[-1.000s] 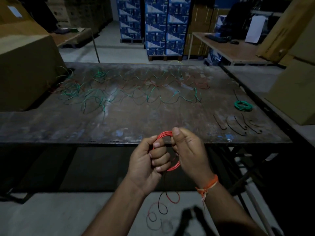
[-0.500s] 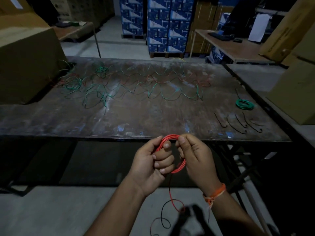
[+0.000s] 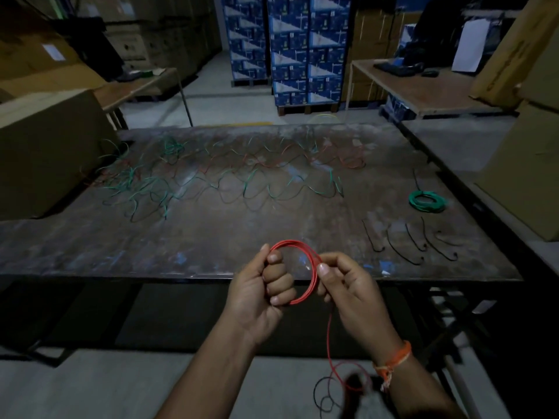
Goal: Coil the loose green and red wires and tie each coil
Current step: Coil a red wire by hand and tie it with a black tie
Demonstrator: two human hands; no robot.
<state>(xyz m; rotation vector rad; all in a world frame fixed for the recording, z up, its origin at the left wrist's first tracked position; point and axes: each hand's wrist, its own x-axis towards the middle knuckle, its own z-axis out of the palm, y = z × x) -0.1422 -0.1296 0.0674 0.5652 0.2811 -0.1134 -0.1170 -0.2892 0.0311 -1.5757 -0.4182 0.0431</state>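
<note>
A big cardboard box (image 3: 45,152) sits on the far-left corner of the desk (image 3: 211,237). Just right of it, loose green wires (image 3: 145,186) and red wires (image 3: 272,158) lie tangled and strung in loops across the far half of the desk, running towards the right.

At the near edge, in the middle, the left hand (image 3: 260,294) holds a red coil (image 3: 305,267) above the desk edge; its fingers (image 3: 279,276) are curled through the loop, with the thumb pressed along the coil's upper left side. The right hand (image 3: 351,288) is just right of it, pinching the coil's right side between thumb and forefinger, the other fingers loosely bent. From this hand the red tail (image 3: 329,343) hangs down to the floor, where it curls near the right wrist and its orange band (image 3: 393,358).

Further right on the desk, several short dark ties (image 3: 414,243) lie side by side. Beyond them, near the right edge, lies a green coil (image 3: 428,201).
</note>
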